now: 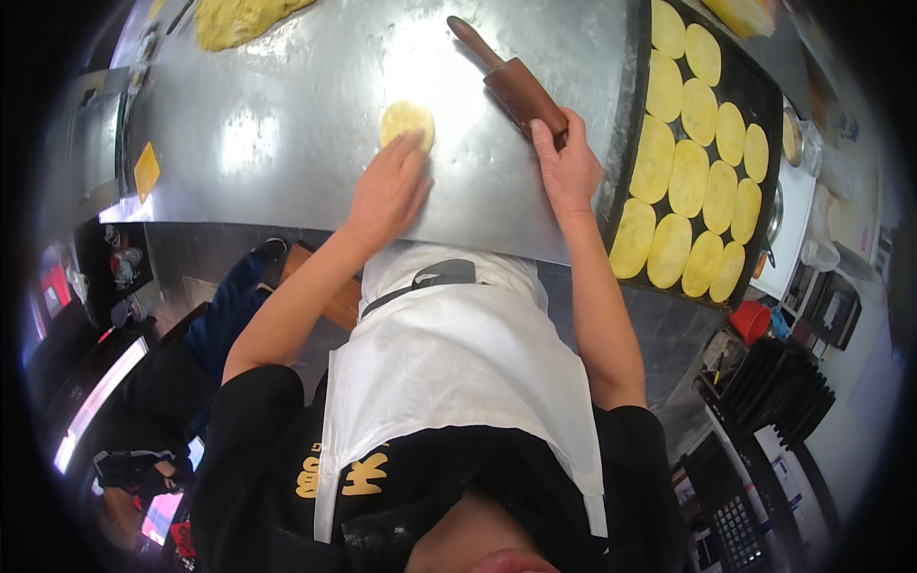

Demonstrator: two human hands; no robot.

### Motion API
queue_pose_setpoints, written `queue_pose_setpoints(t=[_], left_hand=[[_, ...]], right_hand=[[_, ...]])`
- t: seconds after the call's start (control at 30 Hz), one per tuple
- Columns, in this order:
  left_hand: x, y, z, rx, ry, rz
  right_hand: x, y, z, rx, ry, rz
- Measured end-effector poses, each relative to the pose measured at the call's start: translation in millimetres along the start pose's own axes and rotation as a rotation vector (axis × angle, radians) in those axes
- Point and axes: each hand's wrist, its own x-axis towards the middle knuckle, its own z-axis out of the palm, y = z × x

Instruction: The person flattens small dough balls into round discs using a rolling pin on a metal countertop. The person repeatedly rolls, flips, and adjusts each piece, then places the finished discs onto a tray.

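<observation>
A small round of yellow dough (406, 119) lies flat on the steel worktop (315, 158). My left hand (392, 186) rests its extended fingers over the near edge of the round; they are slightly blurred. To the right, my right hand (570, 172) is closed around the near end of a brown wooden rolling pin (523, 91). The pin slants away to the left, its far handle free, and it is apart from the dough round. My right fingers hide the near handle.
On the right, a dark baking tray (638, 100) carries several flat oval dough pieces (688, 177). A large lump of yellow dough (244, 21) sits at the far left. A yellow scraper (146, 172) lies near the left end. Another person (143, 420) is at the lower left.
</observation>
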Motion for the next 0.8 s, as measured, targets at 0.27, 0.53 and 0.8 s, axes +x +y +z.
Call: queue_pose_setpoints(t=[0.27, 0.53, 0.8], left_hand=[[38, 13, 6, 0.102, 0.216, -0.238], [43, -3, 46, 0.088, 0.129, -0.317], [-11, -68, -39, 0.047, 0.439, -0.338]], right_hand=[[-12, 8, 6, -0.236, 0.007, -0.212], [-2, -12, 10, -0.153, 0.001, -0.158], [-23, -69, -6, -0.260, -0.513, -0.518]])
